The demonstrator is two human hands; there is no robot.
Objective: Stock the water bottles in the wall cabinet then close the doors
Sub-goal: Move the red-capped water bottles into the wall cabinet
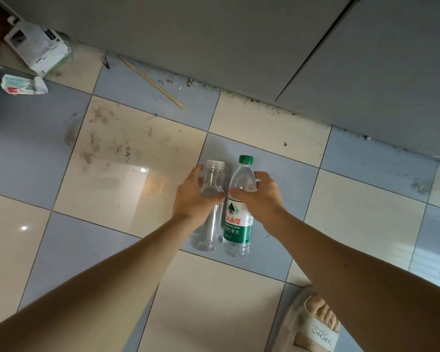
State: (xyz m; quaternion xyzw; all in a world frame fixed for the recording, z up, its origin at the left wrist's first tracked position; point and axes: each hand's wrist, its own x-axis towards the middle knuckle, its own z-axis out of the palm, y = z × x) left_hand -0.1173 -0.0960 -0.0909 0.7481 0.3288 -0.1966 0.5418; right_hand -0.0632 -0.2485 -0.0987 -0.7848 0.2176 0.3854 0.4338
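Two water bottles stand side by side on a blue floor tile. The left one is a clear bottle (208, 224) with a clear cap and no label. The right one is a green-capped bottle (239, 224) with a green and white label. My left hand (196, 196) curls round the upper part of the clear bottle. My right hand (259, 196) grips the green-capped bottle just above its label. The wall cabinet is not in view.
The checkered tile floor (112, 161) is dirty near the grey wall panels (239, 47). A chopstick (150, 81) lies by the wall. A torn white carton (38, 49) and a small packet (23, 85) lie at far left. My sandalled foot (318, 323) is at lower right.
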